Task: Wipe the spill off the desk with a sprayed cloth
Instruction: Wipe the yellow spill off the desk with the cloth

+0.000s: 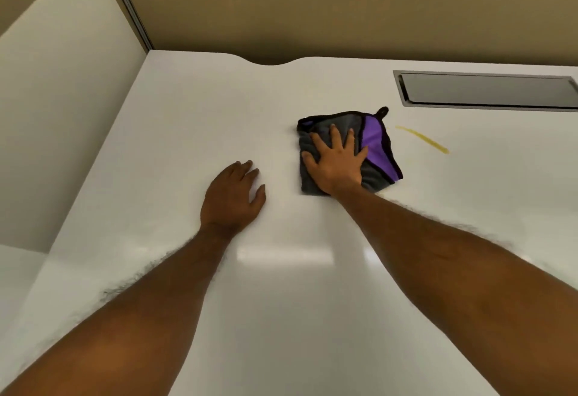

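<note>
The right hand (336,162) is lying palm down on the cloth (347,151), its fingers (335,134) spread wide and flat, pressing rather than gripping anything. The cloth, grey with a purple panel and black edging, is sitting folded on the white desk (281,302), a small black loop sticking out at its far corner. Just to the right of the cloth, apart from it, a thin yellow spill (422,139) is streaking diagonally across the desk. The left hand (233,197) is resting on the desk to the left of the cloth, near but not touching it, fingers loosely curled with the tips on the surface, holding nothing. Both forearms are reaching in from the near edge. A grey hatch (488,89) is lying flush in the desk beyond the spill, at the far right. A white panel (62,98) is standing along the desk's left side.
</note>
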`<state>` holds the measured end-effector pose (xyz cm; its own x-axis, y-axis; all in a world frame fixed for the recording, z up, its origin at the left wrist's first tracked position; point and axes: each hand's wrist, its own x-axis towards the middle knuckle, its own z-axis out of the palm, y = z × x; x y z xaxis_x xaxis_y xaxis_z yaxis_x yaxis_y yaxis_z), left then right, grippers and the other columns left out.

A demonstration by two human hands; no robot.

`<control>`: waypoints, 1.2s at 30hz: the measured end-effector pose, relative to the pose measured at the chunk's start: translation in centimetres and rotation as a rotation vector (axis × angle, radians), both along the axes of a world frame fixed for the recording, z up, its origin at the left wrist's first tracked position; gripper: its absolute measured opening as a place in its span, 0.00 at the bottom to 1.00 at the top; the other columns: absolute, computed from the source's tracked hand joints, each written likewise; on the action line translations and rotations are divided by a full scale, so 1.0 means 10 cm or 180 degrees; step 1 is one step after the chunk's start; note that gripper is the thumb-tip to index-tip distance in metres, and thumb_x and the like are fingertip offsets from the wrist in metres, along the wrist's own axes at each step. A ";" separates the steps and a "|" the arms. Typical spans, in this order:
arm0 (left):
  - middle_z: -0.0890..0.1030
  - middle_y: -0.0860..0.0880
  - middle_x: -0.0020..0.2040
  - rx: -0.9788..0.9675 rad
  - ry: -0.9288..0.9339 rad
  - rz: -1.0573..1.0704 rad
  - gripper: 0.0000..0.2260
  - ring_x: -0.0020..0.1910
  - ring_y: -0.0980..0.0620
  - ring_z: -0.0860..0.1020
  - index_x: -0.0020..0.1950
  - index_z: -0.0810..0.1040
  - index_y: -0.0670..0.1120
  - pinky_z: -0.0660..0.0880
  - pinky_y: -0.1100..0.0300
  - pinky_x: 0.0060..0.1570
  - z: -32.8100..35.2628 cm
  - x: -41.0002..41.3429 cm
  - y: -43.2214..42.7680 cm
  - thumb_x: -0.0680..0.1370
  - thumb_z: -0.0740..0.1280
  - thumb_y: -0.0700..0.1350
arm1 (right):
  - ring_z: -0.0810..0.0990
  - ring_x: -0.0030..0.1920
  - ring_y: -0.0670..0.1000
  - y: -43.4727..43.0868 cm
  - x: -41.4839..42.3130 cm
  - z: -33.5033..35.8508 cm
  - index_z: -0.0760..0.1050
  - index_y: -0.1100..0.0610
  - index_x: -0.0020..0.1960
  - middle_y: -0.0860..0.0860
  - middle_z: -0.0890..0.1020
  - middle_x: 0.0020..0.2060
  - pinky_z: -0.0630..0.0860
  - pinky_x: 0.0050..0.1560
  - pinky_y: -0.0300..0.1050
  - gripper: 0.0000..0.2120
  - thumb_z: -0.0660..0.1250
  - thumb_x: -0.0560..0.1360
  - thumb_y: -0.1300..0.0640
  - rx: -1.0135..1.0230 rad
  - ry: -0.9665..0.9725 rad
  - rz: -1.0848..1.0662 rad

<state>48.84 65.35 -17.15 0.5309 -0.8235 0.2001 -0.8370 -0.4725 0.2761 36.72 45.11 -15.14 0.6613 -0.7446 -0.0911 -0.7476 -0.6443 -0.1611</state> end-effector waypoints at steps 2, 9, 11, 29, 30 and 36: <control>0.77 0.43 0.67 0.0025 0.0112 -0.0152 0.24 0.66 0.42 0.75 0.64 0.79 0.42 0.68 0.50 0.67 -0.02 -0.10 0.00 0.77 0.57 0.55 | 0.44 0.78 0.60 0.30 -0.03 -0.02 0.56 0.39 0.76 0.50 0.51 0.79 0.44 0.71 0.73 0.27 0.49 0.78 0.35 -0.0004 -0.0086 0.0527; 0.74 0.47 0.70 -0.0138 0.0287 -0.0196 0.25 0.69 0.46 0.71 0.68 0.75 0.46 0.65 0.51 0.70 0.04 -0.05 0.04 0.77 0.56 0.56 | 0.47 0.78 0.55 -0.05 -0.74 0.00 0.57 0.38 0.75 0.46 0.53 0.79 0.47 0.71 0.71 0.29 0.45 0.75 0.32 -0.0121 -0.0039 0.0435; 0.72 0.47 0.72 -0.0113 0.0211 -0.0216 0.25 0.71 0.47 0.69 0.69 0.74 0.46 0.61 0.47 0.73 0.03 -0.06 0.01 0.77 0.56 0.57 | 0.47 0.78 0.57 -0.21 -0.82 0.00 0.57 0.39 0.75 0.47 0.53 0.79 0.46 0.71 0.72 0.28 0.49 0.77 0.33 -0.0040 -0.0107 -0.0293; 0.66 0.48 0.76 0.0031 0.0024 -0.0121 0.28 0.75 0.48 0.62 0.73 0.69 0.49 0.50 0.43 0.75 -0.06 0.02 -0.01 0.76 0.53 0.61 | 0.40 0.78 0.60 0.04 -1.22 0.04 0.52 0.38 0.76 0.48 0.46 0.79 0.41 0.67 0.78 0.31 0.48 0.75 0.30 0.0043 0.0137 -0.0799; 0.67 0.48 0.75 0.0035 0.0018 -0.0113 0.28 0.75 0.48 0.63 0.72 0.69 0.49 0.51 0.43 0.75 -0.05 0.02 -0.02 0.76 0.53 0.60 | 0.39 0.78 0.61 0.15 -1.13 0.04 0.52 0.38 0.76 0.49 0.46 0.79 0.41 0.67 0.78 0.31 0.49 0.75 0.30 0.0064 0.0110 -0.0778; 0.67 0.47 0.75 0.0041 0.0056 -0.0109 0.29 0.75 0.47 0.64 0.72 0.70 0.49 0.50 0.44 0.74 -0.01 -0.01 0.00 0.75 0.52 0.61 | 0.42 0.78 0.57 0.75 -1.17 -0.03 0.54 0.35 0.75 0.47 0.49 0.79 0.41 0.69 0.75 0.29 0.50 0.76 0.30 -0.0110 -0.0050 0.1109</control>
<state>48.79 65.36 -17.23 0.5058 -0.8436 0.1803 -0.8477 -0.4473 0.2851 24.99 52.64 -15.43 0.8774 -0.4763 -0.0577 -0.4794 -0.8656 -0.1444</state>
